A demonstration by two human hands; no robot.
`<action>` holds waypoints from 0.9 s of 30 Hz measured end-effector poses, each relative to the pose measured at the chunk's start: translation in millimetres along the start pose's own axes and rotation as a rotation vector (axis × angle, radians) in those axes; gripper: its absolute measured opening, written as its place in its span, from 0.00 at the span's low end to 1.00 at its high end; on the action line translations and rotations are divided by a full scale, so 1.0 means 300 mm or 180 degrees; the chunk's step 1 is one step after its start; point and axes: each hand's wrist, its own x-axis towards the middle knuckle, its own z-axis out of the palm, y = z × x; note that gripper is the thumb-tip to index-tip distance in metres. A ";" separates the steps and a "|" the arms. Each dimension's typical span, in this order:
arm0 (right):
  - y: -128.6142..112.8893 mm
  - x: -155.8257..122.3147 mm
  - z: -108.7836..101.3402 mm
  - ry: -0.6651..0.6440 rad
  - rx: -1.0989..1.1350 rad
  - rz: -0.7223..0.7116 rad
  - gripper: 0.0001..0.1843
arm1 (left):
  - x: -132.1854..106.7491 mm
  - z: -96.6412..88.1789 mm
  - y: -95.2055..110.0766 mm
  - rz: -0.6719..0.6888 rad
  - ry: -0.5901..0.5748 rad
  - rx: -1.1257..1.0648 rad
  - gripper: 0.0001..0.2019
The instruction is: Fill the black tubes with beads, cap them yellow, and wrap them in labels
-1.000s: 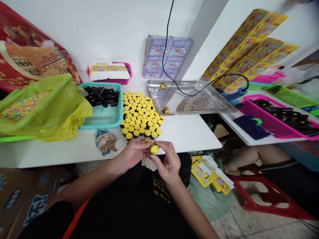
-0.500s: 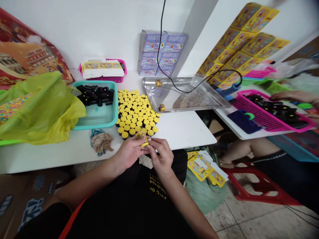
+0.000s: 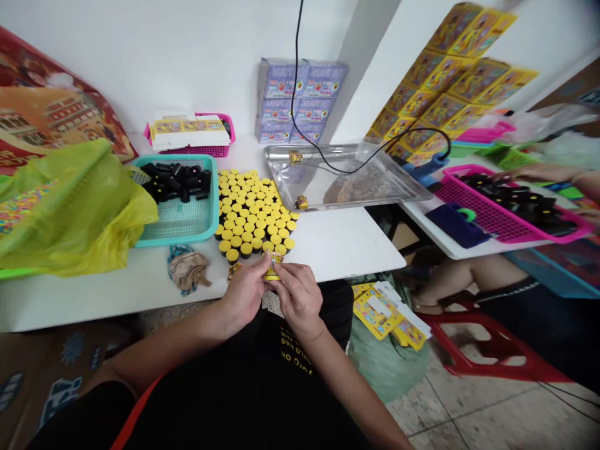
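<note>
Just in front of the table edge, my left hand [image 3: 244,290] and my right hand [image 3: 300,292] come together on a small canister with a yellow printed label [image 3: 272,267]. The fingers of both are closed around it, from the left and the right, and hide part of it. Just beyond stand many black canisters with yellow caps [image 3: 241,222], packed upright on the white table. A small yellow patterned item [image 3: 234,269] shows partly beside my left hand.
A turquoise basket [image 3: 187,234] of black canisters stands left, near a crumpled cloth [image 3: 187,269] and a yellow plastic bag [image 3: 94,212]. A metal tray [image 3: 347,200] with two small yellow pieces lies beyond. At right, a co-worker's hand reaches into a pink basket [image 3: 506,228].
The canister has turned in my fingers, so its printed yellow side now faces up to me. Both hands have closed nearer together around it. The view has shifted slightly.
</note>
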 end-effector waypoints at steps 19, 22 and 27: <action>-0.004 0.002 -0.003 -0.0062 -0.0144 0.0072 0.22 | 0.010 -0.027 0.030 -0.0307 0.0071 -0.0217 0.09; -0.004 0.000 0.002 -0.0025 0.0074 0.0226 0.26 | 0.012 -0.028 0.031 -0.0285 0.0065 -0.0154 0.08; 0.006 0.000 0.006 -0.0045 0.0156 0.0152 0.24 | 0.004 -0.032 0.031 -0.0217 0.0148 -0.0003 0.12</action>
